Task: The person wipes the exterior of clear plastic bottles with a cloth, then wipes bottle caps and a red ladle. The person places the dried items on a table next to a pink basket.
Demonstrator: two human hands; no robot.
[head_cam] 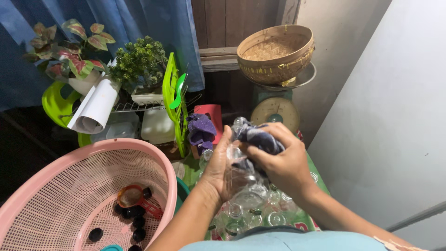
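My left hand (217, 168) grips a clear glass bottle (238, 174) held upright in front of me. My right hand (281, 162) presses a dark blue-grey cloth (258, 137) against the top and side of that bottle. Below both hands stand several more clear glass bottles (260, 211), packed close together on a green surface. A purple cloth (200, 130) lies just left of my hands.
A pink plastic basket (55, 186) at lower left holds several black caps (134, 216) and a small orange scoop (131, 196). Behind are a green dish rack (173, 100), potted plants (139, 62), rolled white paper (95, 109), and a woven basket (275, 52) on a kitchen scale (275, 111). A white wall closes the right.
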